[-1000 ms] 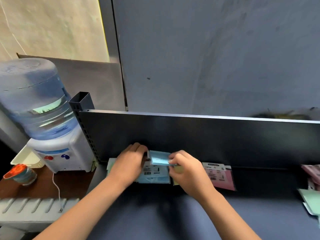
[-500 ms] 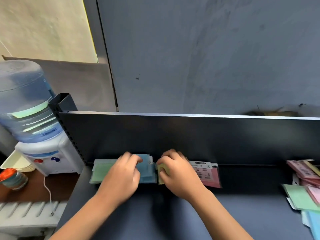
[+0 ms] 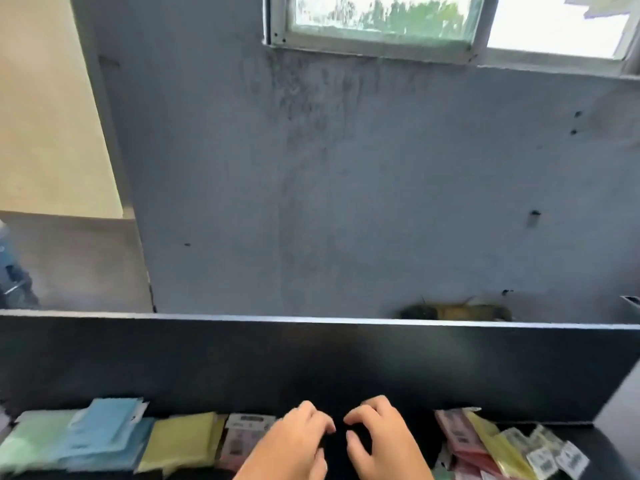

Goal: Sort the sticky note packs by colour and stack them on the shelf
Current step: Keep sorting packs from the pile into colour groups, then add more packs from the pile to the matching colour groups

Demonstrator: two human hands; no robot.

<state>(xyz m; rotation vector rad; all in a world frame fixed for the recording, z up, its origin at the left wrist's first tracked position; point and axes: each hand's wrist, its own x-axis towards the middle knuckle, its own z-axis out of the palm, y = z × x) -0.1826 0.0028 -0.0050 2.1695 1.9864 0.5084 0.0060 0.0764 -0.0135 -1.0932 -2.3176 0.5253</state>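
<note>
Sticky note packs now sit in a sorted row along the bottom left of the frame, on the dark grey metal shelf [image 3: 311,372]: a pale green pack [image 3: 33,441], a light blue stack [image 3: 104,434], a yellow pack [image 3: 180,441] and a pink pack with a white barcode label [image 3: 242,438], each just beside the next. A sec ago your hands were on the blue and yellow packs; both have let go and pulled back to the bare middle of the shelf, and your view has tipped up to take in the grey wall and a window at the top of the frame.

Your left hand [image 3: 294,445] and right hand [image 3: 381,445] are both empty, fingers loosely curled, tips close together but not touching, w/ nothing between them.

Judging from that, the blue/yellow placement is done, approx. The unsorted heap of mixed pink and yellow packs [image 3: 491,445] at the bottom right is what's left, so the task is only partway; next grab prob. comes from there.

Writing: barcode labels show on the pink pack and on the heap's white tags, but it's all too blurred to read. No brand legible.
</note>
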